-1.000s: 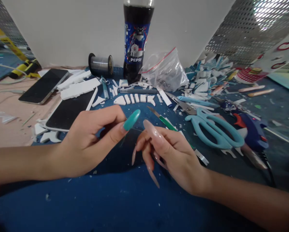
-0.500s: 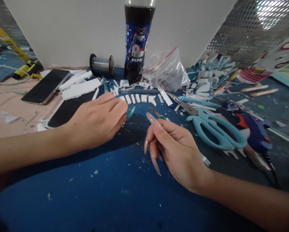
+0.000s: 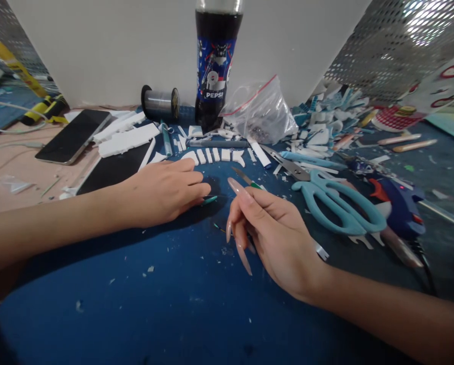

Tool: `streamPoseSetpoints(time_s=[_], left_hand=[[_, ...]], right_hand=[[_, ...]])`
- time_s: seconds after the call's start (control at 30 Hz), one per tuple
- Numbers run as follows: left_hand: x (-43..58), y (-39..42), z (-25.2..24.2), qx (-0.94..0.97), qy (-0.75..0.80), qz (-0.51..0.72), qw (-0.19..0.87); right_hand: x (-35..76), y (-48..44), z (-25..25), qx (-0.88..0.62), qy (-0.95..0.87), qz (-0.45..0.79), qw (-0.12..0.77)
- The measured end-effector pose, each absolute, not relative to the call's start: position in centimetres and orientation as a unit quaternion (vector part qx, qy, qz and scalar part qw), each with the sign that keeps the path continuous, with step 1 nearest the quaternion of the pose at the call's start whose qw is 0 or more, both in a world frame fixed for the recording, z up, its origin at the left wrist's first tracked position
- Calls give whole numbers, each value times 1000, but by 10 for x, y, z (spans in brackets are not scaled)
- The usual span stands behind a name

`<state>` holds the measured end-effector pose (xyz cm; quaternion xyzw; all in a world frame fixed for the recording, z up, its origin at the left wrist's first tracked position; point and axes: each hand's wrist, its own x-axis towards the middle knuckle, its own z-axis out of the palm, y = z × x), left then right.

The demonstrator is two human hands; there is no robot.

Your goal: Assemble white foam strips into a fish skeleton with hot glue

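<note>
the blue mat [image 3: 181,304] fills the near edge, flecked with white crumbs. on it the right hand [image 3: 276,233] rests on its side, fingers loosely curled under and the long-nailed forefinger stretched forward; whether anything is pinched beneath cannot be told. a small teal scrap [image 3: 217,226] lies on the mat just beside its fingertips, between the two hands. the left hand [image 3: 166,190] lies palm down, fingers nearly straight and close together, a teal thumbnail tucked under the forefinger; if it grips something fine there, the view does not show it. just beyond the right forefinger a green-handled craft knife [image 3: 250,183] lies with its blade bare, and teal scissors [image 3: 341,205] and a glue gun [image 3: 398,208] lie to the right. a careless sweep of either hand could meet that blade, or the long nails could flick the scrap into the clutter. farther back lie white foam pieces [image 3: 212,154], two phones [image 3: 73,134], a spool [image 3: 160,103], a plastic bag [image 3: 261,111] and a cola bottle [image 3: 217,66].
</note>
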<state>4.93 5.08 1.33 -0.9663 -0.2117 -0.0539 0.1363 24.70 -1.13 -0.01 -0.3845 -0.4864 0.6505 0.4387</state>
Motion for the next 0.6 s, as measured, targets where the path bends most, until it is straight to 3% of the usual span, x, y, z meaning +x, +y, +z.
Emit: streamPoseSetpoints(time_s=[0.3,0.6], left_hand=[[47,48,6,-970,-154,-52,181],[50,50,10,-980,-131,-51,142]], right_hand=[[247,-11,0,-390,-490,648,434],[247,-10,1,-383,-501,648,427]])
